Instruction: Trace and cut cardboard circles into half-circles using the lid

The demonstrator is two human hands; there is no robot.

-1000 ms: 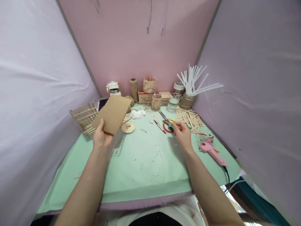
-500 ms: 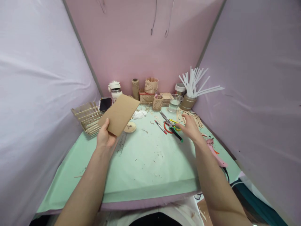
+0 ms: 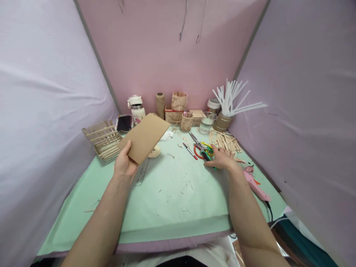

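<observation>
My left hand is closed on a flat rectangular piece of brown cardboard, thumb on top, held tilted above the table. Over at the tools, my right hand is open, thumb and fingers apart, at the handles of pliers with black and green grips. Whether it touches them I cannot tell. Under and beside the pliers lie scissors and red and yellow handles, partly hidden by the hand. A red and grey pen lies just left of them.
A slatted wooden rack stands left; a clear ruler lies near my left wrist. Wooden strips and a pink glue gun are on the right. Along the back stand a bottle, a water bowl and a pot of white sticks.
My right hand has come down and nearer to me, onto the pliers' handles, with its fingers still apart. The cardboard has shifted slightly to the right in my left hand's hold.
</observation>
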